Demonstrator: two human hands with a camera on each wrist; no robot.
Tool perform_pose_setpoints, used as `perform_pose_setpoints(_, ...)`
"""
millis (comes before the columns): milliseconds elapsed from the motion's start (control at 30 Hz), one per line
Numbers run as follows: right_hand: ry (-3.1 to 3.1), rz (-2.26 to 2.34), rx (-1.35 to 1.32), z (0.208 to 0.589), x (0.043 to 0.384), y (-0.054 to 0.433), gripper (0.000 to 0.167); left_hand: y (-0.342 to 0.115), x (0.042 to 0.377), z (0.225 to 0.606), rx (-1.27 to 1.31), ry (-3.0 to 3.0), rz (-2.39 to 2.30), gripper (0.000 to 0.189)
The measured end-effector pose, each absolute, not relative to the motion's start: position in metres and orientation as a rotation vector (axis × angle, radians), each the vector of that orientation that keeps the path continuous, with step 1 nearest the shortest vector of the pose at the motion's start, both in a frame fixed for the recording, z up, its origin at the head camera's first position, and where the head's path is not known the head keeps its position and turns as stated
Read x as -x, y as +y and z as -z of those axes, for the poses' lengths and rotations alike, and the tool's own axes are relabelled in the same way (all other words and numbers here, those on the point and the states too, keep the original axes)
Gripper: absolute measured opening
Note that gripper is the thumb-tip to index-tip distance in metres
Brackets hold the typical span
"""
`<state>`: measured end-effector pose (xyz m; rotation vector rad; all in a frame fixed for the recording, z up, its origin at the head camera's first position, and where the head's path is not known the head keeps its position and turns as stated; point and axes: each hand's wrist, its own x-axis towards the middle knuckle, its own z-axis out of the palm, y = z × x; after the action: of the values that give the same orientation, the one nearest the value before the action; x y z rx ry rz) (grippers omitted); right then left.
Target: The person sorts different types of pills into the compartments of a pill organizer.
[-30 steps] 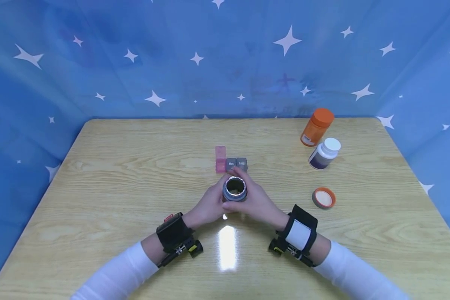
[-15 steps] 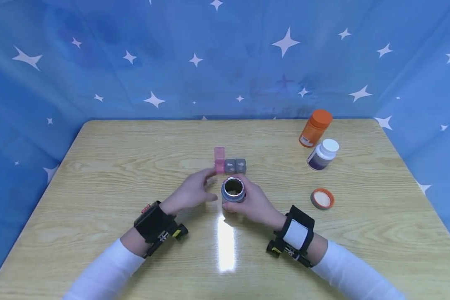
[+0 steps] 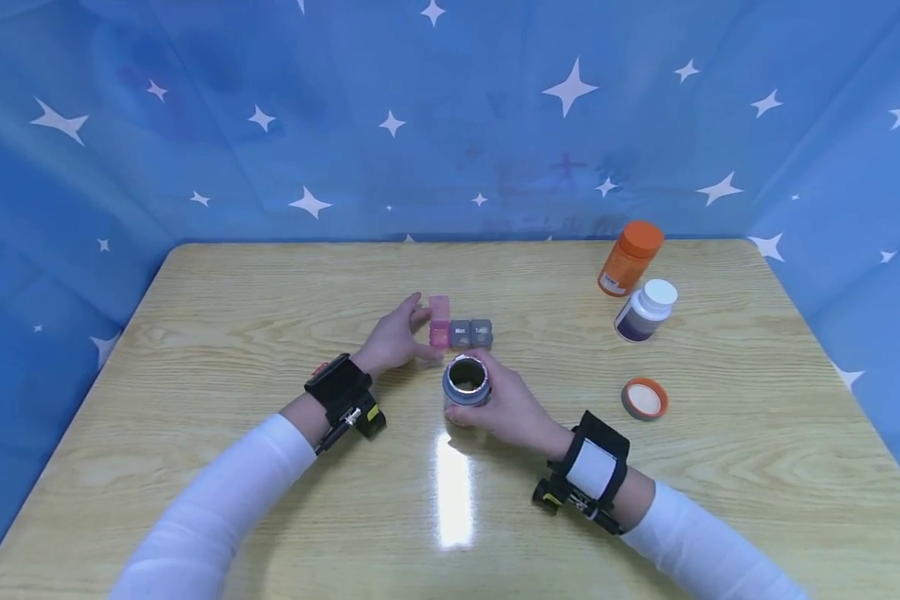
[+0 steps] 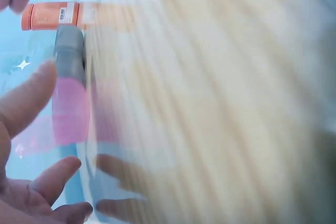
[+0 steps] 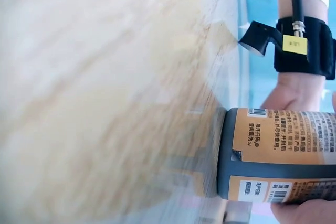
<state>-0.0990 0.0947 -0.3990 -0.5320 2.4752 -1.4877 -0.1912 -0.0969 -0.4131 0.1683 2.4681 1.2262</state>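
My right hand (image 3: pixel 512 407) grips a dark grey supplement bottle (image 3: pixel 456 400), which stands uncapped on the table with its mouth facing up. In the right wrist view the bottle (image 5: pixel 278 145) shows an orange printed label. My left hand (image 3: pixel 393 337) reaches to the left side of a small pill organizer, thumb and fingers spread apart. The organizer has a pink compartment (image 3: pixel 439 335) with its lid raised and two grey compartments (image 3: pixel 471 333) with lids down. The left wrist view shows a gap between the fingers and the pink compartment (image 4: pixel 71 111).
An orange-rimmed bottle cap (image 3: pixel 645 398) lies upside down to the right of the bottle. Farther back stand an orange bottle (image 3: pixel 624 265) and a white-capped bottle (image 3: pixel 642 315). A blue star-patterned curtain (image 3: pixel 450 150) borders the wooden table (image 3: pixel 270 292).
My left hand has let go of the supplement bottle, moved left, then forward to beside the pink compartment. My right hand stays on the bottle.
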Motion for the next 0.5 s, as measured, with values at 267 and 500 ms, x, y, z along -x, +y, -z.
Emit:
perform_pose_setpoints(267,2.495,1.464,0.484,0.3971,0.0978,0.0946,0.056,-0.0876,0.1920,0.4172,-0.230,2.615,-1.153,0.072)
perform_pose_setpoints(500,2.504,1.440,0.473,0.3994,0.0997,0.0938,0.058,-0.0891,0.1912,0.4179,-0.185,2.658,-1.151,0.061)
